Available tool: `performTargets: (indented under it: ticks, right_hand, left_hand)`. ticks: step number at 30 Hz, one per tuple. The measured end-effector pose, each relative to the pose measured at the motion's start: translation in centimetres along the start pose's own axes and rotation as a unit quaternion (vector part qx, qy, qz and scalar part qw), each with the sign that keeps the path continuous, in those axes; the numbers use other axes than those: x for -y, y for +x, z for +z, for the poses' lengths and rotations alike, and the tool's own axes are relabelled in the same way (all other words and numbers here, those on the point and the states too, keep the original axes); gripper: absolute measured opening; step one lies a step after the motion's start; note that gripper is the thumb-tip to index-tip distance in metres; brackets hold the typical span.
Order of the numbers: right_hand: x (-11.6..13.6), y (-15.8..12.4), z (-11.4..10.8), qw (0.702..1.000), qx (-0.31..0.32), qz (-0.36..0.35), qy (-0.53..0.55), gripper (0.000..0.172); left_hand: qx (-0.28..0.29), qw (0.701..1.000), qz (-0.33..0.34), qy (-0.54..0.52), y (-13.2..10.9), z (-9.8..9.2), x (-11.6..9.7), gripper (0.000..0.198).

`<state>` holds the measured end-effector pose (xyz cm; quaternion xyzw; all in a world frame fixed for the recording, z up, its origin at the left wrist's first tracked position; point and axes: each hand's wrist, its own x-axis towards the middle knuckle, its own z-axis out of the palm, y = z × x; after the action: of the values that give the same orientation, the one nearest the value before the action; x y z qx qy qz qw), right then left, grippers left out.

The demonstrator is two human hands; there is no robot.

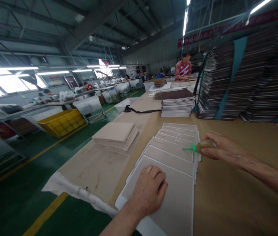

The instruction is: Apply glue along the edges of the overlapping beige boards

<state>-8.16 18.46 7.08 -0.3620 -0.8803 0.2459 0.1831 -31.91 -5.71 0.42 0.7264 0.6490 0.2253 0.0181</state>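
The left hand (148, 191) lies flat, fingers spread, pressing the nearest board of a fanned row of grey boards (170, 157). The right hand (221, 149) is closed around a small glue bottle (204, 145). The bottle lies roughly level, its long axis across the row and its green nozzle (190, 149) pointing left over the row's right edge. The row runs lengthwise away from the person, each board overlapping the next. No glue line can be made out on any board, so progress cannot be judged. Left of the row sits a squared stack of tan boards (116, 136); beyond it, a darker stack (176, 103).
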Motion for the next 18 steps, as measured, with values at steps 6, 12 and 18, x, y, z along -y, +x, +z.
performTargets:
  ticks: [6, 12, 18]
  right_hand:
    - [-0.1, 0.7, -0.1, 1.000, 0.008, 0.007, 0.015, 0.035]
    - [-1.5, -0.4, -1.3, 1.000, -0.002, 0.022, 0.006, 0.032]
    - [0.6, -0.1, 1.7, 0.998, -0.010, 0.014, 0.061, 0.036]
  left_hand:
    - [0.001, 1.000, -0.002, 0.005, -0.1, 0.1, 0.1, 0.013]
    - [0.003, 1.000, 0.000, -0.005, 0.0, -0.1, 0.0, 0.012]
    - [0.003, 1.000, 0.000, 0.005, 0.0, 0.0, -0.1, 0.013]
